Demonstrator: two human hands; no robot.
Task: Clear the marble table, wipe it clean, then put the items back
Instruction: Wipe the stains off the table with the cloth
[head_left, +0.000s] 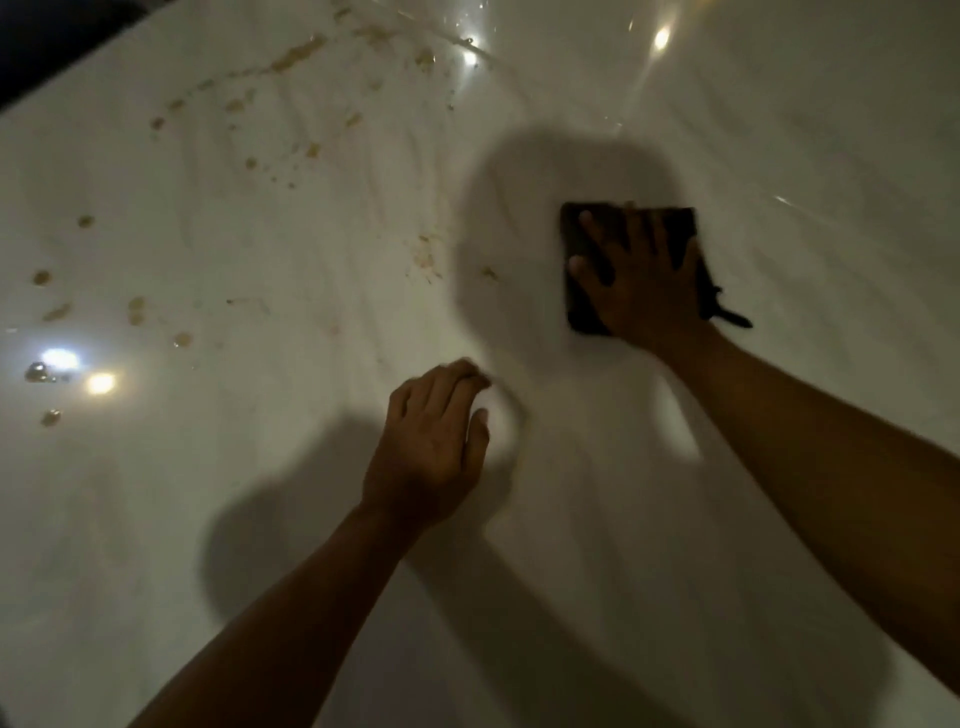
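- On the far left we saw the pale marble counter (218, 519), glossy, with bright lamp reflections (78, 369) on its left side and a dark strip of room beyond its upper-left edge.
- Brownish spills and crumbs (291, 57) lay scattered over the left and upper-left of the counter, from the left edge up toward the far side; a few sat near the middle.
- Nearer the centre, our left hand (434, 441) was over the counter, its fingers loosely curled and holding nothing; whether the fingertips touched the marble we could not tell through the blur.
- Right of centre lay the dark cloth (582, 312), folded into a rough square and flat on the counter, well clear of most of the spills; with sides so nearly equal it had no clear long axis, though a thin tail stuck out at its lower right, pointing right.
- Our right hand (644, 280) pressed flat on the cloth, its grip spread wide, fingers straight and pointing away from us.
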